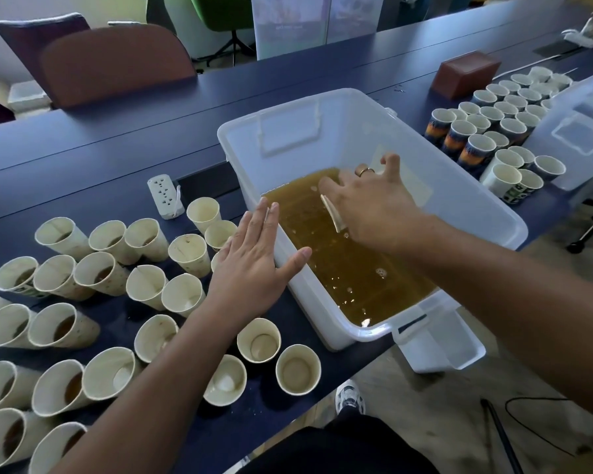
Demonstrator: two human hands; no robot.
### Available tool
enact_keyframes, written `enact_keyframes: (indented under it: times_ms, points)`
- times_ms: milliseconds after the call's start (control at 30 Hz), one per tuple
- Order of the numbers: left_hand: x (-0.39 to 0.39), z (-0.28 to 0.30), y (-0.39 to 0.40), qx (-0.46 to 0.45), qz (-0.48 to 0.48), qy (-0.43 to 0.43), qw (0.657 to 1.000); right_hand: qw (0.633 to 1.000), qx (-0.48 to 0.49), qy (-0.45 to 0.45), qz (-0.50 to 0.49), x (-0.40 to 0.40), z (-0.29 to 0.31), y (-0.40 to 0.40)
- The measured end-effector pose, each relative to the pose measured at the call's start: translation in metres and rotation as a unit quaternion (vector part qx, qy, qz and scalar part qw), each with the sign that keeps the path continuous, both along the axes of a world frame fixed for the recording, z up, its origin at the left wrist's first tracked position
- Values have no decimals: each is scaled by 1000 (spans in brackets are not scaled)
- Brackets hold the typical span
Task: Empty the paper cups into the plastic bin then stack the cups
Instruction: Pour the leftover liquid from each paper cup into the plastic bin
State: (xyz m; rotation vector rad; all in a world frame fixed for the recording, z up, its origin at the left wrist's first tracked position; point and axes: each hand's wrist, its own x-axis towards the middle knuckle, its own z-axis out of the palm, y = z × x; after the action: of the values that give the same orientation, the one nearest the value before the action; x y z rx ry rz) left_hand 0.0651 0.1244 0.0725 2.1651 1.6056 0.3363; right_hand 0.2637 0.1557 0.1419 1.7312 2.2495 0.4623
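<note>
While my left hand (254,254) rests flat on the bin (322,107) rim, my right hand (367,203) grips a tipped cup (332,213) over the bin's tea (343,268).

The plastic bin (363,138) sits mid-surface (83,159), liquid (339,265) in it. Paper cups (144,292) crowd its left; more cups (493,131) stand right, a power strip (163,196) behind the left group.

I stand in an office or meeting room. The long dark-blue worktop (124,145) runs across it. Behind the worktop stand upholstered chairs: one brown (117,63), one purple (31,35), one green swivel chair (226,12). On the worktop lies a white power strip (163,196).
</note>
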Motion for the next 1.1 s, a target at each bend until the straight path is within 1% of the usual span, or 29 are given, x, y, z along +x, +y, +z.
enact_keyframes:
  times_ms: [100,200,267,300,333,367,433,467,533,600,633,700,767,867,967,1100]
  points:
    - [0,1,0,-2,-1,-2,1000,999,-13,33,-11,3,-4,-1]
    - [1,2,-1,-2,0,-6,1000,993,-10,109,-46,8,-7,2]
    - [1,2,-2,-3,2,-14,1000,983,-35,161,-75,13,-12,2]
    - [1,2,-2,-5,4,-20,1000,974,-47,200,-96,15,-14,2]
    - [2,3,-2,-7,5,-25,1000,958,-55,257,-117,18,-14,1]
    - [2,4,-2,-7,5,-31,999,933,-61,328,-133,20,-12,0]
    - [0,6,-3,0,2,-51,999,877,-61,459,-125,15,-5,-4]
    - [-2,8,-4,9,2,-74,997,855,-53,504,-107,10,0,-8]
    - [-8,12,-8,26,15,-156,987,822,-50,562,-72,-7,9,-15]
    - [-19,16,-17,25,45,-250,967,801,-54,595,-40,-29,18,-22]
    - [-25,18,-21,26,60,-283,957,792,-54,608,-24,-40,21,-24]
    - [-40,21,-32,37,96,-329,939,769,-71,636,7,-64,25,-28]
    - [-57,22,-43,54,135,-364,920,749,-110,653,38,-91,24,-31]
    - [-87,18,-59,77,187,-370,907,714,-183,671,84,-128,16,-34]
    - [-116,14,-76,86,230,-365,898,713,-238,654,89,-162,3,-32]
    - [-157,7,-90,110,282,-334,892,682,-316,652,97,-203,-7,-28]
